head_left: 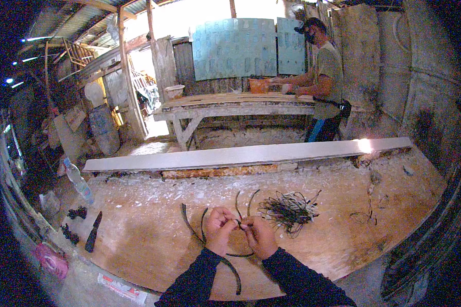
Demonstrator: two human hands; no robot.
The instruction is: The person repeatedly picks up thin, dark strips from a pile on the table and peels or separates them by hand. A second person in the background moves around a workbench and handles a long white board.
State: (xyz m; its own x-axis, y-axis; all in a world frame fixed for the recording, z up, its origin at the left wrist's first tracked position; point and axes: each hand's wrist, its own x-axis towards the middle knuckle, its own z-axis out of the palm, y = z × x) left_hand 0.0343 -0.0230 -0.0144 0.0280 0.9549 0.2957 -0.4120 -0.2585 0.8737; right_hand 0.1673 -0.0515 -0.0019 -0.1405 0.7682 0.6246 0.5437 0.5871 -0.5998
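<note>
My left hand (pixel 220 229) and my right hand (pixel 261 236) meet above the middle of the wooden table, fingers pinched close together. Between the fingertips is a small piece of a thin dark strip (pixel 239 223); most of it is hidden by the fingers. Around the hands lie several curved black strips, among them a long one (pixel 189 223) left of my left hand and another (pixel 234 273) nearer me, by the left forearm. Just right of my right hand sits a tangled pile of thin dark and pale strands (pixel 290 210).
A dark knife (pixel 93 233) lies at left beside black bunches (pixel 77 212) and a clear plastic bottle (pixel 78 180). A long white plank (pixel 230 157) spans the table's far side. Beyond, a person (pixel 327 77) works at another bench (pixel 235 106) holding an orange container (pixel 259 85).
</note>
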